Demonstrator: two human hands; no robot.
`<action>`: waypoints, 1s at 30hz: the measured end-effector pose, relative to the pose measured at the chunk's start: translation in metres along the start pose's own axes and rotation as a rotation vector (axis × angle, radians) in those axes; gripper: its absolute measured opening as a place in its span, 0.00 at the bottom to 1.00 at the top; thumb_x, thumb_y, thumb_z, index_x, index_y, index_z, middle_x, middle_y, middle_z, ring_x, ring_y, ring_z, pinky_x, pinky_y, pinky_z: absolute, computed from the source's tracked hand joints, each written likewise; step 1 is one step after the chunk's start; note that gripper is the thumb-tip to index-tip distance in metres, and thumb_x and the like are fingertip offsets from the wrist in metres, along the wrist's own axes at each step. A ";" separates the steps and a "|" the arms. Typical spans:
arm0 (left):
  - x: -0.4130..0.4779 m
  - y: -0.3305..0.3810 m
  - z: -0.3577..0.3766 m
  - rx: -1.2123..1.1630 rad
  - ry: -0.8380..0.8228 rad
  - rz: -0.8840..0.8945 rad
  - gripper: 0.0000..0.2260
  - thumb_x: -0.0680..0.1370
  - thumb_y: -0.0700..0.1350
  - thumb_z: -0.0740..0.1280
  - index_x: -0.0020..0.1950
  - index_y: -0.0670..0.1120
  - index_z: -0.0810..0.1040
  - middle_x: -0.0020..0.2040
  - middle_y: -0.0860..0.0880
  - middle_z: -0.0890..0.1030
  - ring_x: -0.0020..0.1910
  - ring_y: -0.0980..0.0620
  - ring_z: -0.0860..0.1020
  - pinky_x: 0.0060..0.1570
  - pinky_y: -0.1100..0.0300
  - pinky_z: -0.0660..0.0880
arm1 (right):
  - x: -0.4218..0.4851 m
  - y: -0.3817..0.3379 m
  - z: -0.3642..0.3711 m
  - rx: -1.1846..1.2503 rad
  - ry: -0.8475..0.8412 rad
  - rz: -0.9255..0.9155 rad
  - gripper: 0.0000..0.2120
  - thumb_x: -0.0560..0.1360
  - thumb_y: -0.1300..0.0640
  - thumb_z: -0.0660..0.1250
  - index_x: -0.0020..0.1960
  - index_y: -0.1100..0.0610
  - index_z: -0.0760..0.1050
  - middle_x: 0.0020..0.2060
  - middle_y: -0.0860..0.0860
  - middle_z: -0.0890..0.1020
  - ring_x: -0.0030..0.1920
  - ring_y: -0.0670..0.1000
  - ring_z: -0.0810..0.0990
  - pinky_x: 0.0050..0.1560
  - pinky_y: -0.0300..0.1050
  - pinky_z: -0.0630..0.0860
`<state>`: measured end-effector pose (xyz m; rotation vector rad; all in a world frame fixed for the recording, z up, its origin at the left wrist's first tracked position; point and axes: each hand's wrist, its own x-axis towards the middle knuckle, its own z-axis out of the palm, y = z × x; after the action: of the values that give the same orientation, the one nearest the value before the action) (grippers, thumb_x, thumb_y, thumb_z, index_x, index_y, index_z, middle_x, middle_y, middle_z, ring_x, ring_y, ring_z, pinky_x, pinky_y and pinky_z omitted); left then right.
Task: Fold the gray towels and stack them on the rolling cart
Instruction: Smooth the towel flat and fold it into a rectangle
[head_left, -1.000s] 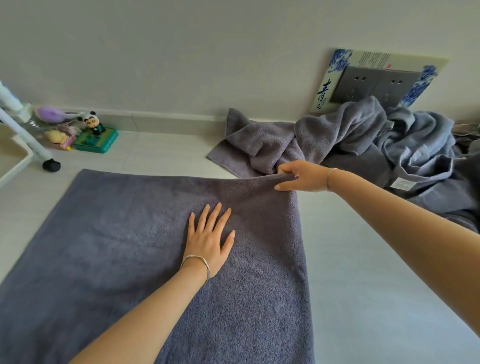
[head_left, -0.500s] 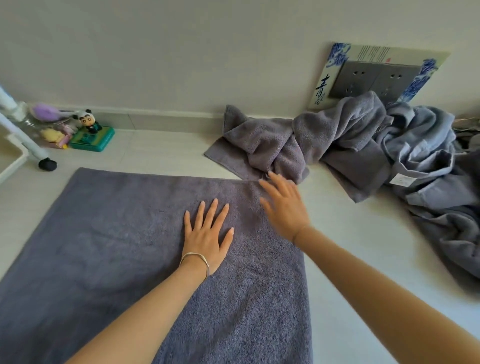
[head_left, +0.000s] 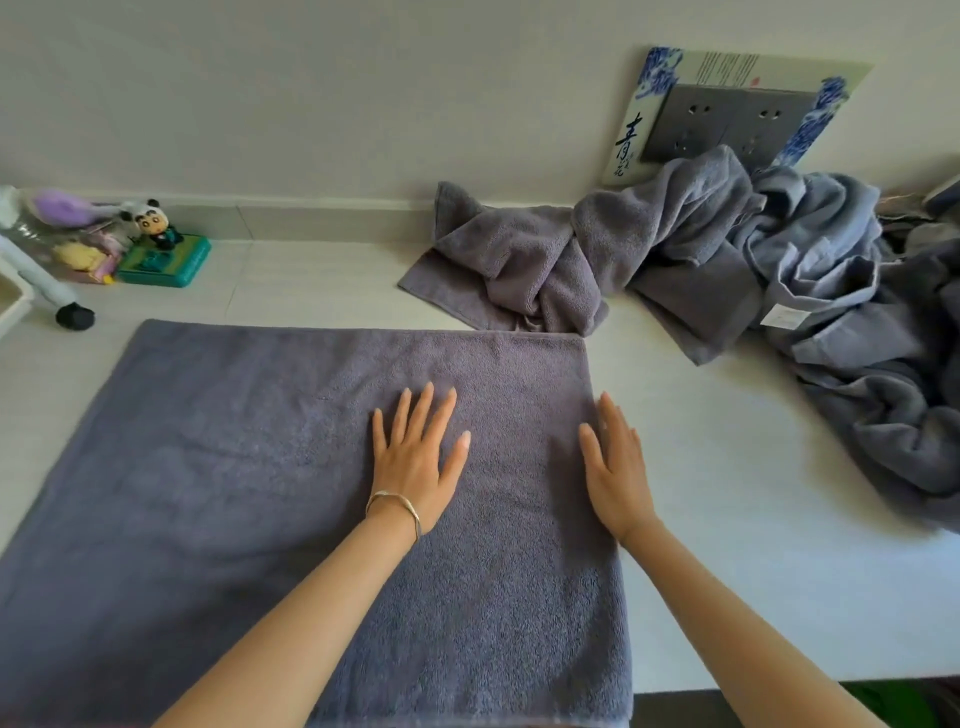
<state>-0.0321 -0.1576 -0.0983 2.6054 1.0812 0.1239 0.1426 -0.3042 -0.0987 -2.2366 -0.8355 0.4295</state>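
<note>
Towel: the gray towel (head_left: 260, 467) lies spread flat on the desk (head_left: 727, 519).
Hands: the left hand (head_left: 415, 457) presses its middle, fingers spread; the right hand (head_left: 615, 478) lies flat on its right edge (neither grips anything).
Pile: crumpled towels (head_left: 675, 260) just behind the far corner.
Risk: folding could drag that pile, or trap wrinkles.

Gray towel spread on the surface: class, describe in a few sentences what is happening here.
A person appears to be smoothing one gray towel laid flat on the white surface. The left hand presses flat on it, fingers spread; the right hand lies flat along its right edge. More towels sit crumpled by the wall, unfolded. Only a leg and wheel of the rolling cart show at far left.
</note>
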 end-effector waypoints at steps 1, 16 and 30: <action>-0.010 0.004 0.002 0.022 0.004 0.050 0.34 0.74 0.68 0.33 0.76 0.56 0.52 0.77 0.51 0.52 0.76 0.46 0.48 0.71 0.44 0.36 | -0.014 0.001 0.001 -0.048 -0.016 -0.045 0.27 0.81 0.47 0.54 0.76 0.55 0.54 0.75 0.49 0.57 0.76 0.49 0.52 0.74 0.41 0.44; -0.078 -0.002 0.005 0.179 -0.158 0.128 0.27 0.80 0.63 0.41 0.73 0.53 0.63 0.71 0.47 0.69 0.69 0.40 0.68 0.64 0.34 0.59 | -0.095 0.000 -0.024 0.220 -0.028 0.239 0.28 0.76 0.54 0.67 0.73 0.55 0.61 0.66 0.50 0.72 0.57 0.50 0.74 0.58 0.43 0.73; -0.101 -0.085 -0.053 -0.225 -0.084 -0.159 0.31 0.77 0.67 0.43 0.76 0.55 0.55 0.77 0.53 0.56 0.76 0.50 0.48 0.73 0.46 0.44 | -0.084 -0.122 -0.057 0.824 -0.480 0.251 0.15 0.79 0.59 0.60 0.65 0.51 0.72 0.57 0.50 0.82 0.56 0.50 0.81 0.49 0.40 0.79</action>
<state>-0.1718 -0.1586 -0.0713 2.2963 1.1670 0.0926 0.0563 -0.3233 0.0331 -1.4706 -0.4613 1.2154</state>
